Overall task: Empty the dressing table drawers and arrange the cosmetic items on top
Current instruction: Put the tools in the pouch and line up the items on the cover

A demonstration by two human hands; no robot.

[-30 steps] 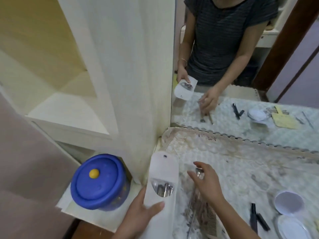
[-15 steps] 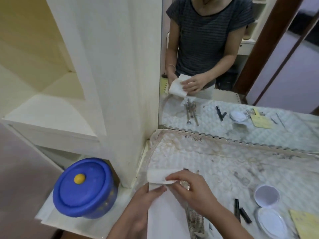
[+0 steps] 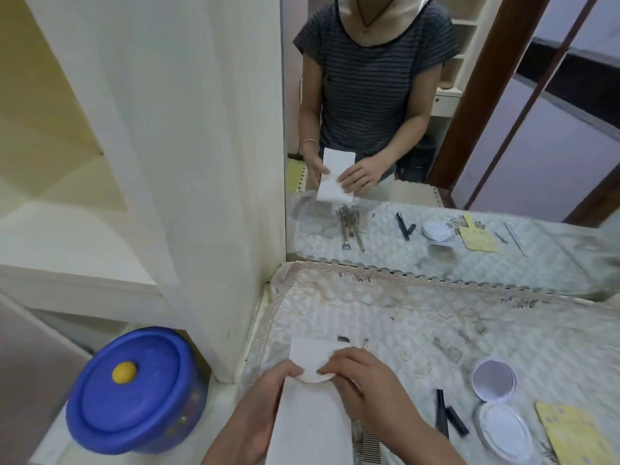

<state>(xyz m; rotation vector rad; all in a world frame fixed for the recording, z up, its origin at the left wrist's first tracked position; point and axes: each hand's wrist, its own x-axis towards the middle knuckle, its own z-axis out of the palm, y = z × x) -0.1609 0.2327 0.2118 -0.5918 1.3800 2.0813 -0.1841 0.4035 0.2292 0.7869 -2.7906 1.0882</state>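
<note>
I hold a long white pouch (image 3: 312,421) over the front left of the dressing table top (image 3: 419,333). Its top flap is folded down. My left hand (image 3: 258,411) grips the pouch's left edge. My right hand (image 3: 362,380) pinches the folded flap from the right. Metal tool tips (image 3: 365,344) peek out just beyond the fold. A comb (image 3: 364,444) lies under my right forearm. An open white compact (image 3: 500,404) and a black pencil with its cap (image 3: 448,414) lie to the right.
A blue lidded tub with a yellow knob (image 3: 134,391) stands on a low ledge at the left. A yellow card (image 3: 577,434) lies at the right edge. The mirror (image 3: 453,162) behind reflects a person and the table. A cream side panel (image 3: 201,162) rises left of it.
The pouch was held upright with its opening showing metal tools. Its top flap is now folded down, and both hands have closed together over the fold.
</note>
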